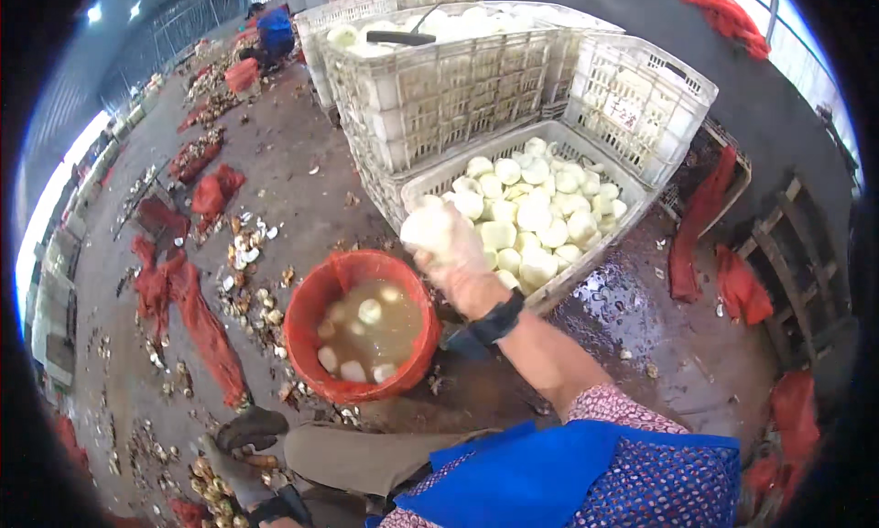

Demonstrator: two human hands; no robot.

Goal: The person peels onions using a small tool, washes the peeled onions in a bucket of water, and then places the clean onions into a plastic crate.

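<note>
Right arm stretched forward, right hand [455, 264] raised beside near-left corner of crate [600, 251], fingers curled around peeled onion [428, 228], exact count unclear. Left arm low, left hand [240, 479] beside unpeeled onions [212, 489]; finger opening, hold cannot be told.

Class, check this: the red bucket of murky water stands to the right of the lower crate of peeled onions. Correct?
The side is wrong: the head view shows the red bucket of murky water standing to the left of the lower crate of peeled onions.
</note>
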